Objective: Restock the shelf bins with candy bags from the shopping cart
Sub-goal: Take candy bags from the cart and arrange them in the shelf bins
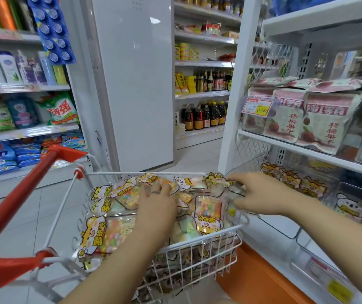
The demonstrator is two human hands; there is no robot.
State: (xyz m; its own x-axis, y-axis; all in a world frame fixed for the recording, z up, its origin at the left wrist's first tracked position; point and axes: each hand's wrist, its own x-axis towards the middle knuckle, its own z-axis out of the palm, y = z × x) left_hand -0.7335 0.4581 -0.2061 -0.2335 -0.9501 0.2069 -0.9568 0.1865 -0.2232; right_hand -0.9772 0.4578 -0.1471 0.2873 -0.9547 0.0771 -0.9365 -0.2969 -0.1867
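Looking like a short hop: shopping cart (199, 239) parked tight against the low right shelf bins (333, 195), right hand (261, 194) fingers (237, 177) curled round a candy bag (216, 179) at its far right corner, left hand (157, 207) flat on the pile (118, 233), holding nothing.

open from above: white wire shopping cart (110, 172), heaped to its rim with clear cartoon-printed candy bags (208, 207); left hand (158, 207) and right hand (261, 194) on the heap. red plastic handle bar (22, 187) along the cart's left. right rim close beside white metal shelf upright (230, 139). clear plastic shelf bins (348, 190) beyond, roofed by white shelf board (307, 150). grey tiled floor (197, 156) free ahead, up to tall white panel (136, 84).
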